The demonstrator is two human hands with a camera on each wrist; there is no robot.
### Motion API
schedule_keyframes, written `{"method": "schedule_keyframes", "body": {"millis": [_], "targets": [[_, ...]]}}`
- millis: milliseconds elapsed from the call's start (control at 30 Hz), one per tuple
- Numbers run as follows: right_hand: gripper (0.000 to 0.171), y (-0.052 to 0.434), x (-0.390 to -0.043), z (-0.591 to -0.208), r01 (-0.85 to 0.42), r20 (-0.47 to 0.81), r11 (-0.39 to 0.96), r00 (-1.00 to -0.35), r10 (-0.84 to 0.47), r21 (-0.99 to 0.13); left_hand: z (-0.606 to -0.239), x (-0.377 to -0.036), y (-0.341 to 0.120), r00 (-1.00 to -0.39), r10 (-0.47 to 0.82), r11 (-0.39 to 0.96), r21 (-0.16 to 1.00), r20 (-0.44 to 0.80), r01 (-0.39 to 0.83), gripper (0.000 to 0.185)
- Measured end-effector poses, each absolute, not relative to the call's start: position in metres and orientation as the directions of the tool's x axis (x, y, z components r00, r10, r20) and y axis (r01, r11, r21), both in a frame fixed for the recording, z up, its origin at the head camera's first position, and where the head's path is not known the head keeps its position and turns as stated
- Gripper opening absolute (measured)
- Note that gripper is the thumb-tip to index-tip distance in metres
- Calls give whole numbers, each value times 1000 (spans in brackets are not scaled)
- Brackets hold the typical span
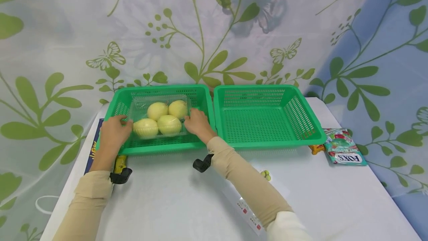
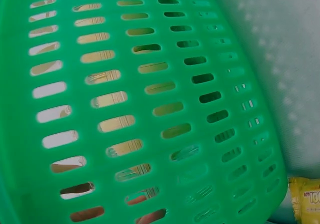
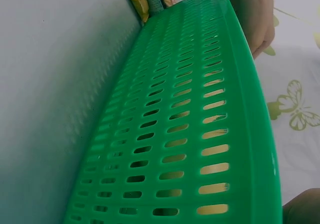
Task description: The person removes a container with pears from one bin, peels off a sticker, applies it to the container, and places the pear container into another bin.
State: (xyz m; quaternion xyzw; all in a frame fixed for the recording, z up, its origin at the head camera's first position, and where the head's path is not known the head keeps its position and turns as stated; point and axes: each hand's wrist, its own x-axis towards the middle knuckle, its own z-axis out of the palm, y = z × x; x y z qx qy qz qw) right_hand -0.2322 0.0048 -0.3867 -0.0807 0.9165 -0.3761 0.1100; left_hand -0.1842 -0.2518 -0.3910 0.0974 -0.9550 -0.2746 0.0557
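Observation:
A clear plastic box (image 1: pixel 140 106) with several pale yellow, rounded fruits (image 1: pixel 169 124) sits in the left green basket (image 1: pixel 153 148). My left hand (image 1: pixel 114 132) grips the box's left end with curled fingers. At the opposite end, my right hand (image 1: pixel 199 123) holds the box's edge, fingertips tucked inside the basket. Through the slots of the basket wall (image 2: pixel 165 99), the left wrist view shows yellow patches of fruit. In the right wrist view the left hand (image 3: pixel 255 17) appears past the rim, with part of the right hand (image 3: pixel 302 208) in the bottom corner.
A second green basket (image 1: pixel 254 124) stands right beside the first. Right of it lie a teal FOX'S bag (image 1: pixel 344 148) and a small orange packet (image 1: pixel 316 148). Yellow packaging (image 1: pixel 120 164) and a dark blue package (image 1: pixel 93 148) lie at left. A printed clear wrapper (image 1: pixel 247 211) lies under my right forearm.

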Motion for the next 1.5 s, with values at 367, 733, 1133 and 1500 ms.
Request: {"method": "schedule_keyframes", "body": {"millis": [367, 733, 1133, 1500], "targets": [[58, 4, -240, -387, 31, -243, 695, -947, -210, -719, -389, -192, -258, -982, -170, 817, 546, -76, -184, 55], [59, 4, -236, -388, 36, -235, 666, -949, -211, -745, -388, -191, -262, -983, -136, 817, 548, -121, -180, 60], [63, 4, -238, -389, 63, -261, 668, -944, -201, -742, -389, -195, -264, -981, -125, 811, 555, -147, -187, 61], [63, 8, -238, -385, 57, -274, 658, -934, -232, -751, -386, -204, -263, -975, -126, 806, 555, -181, -207, 64]]}}
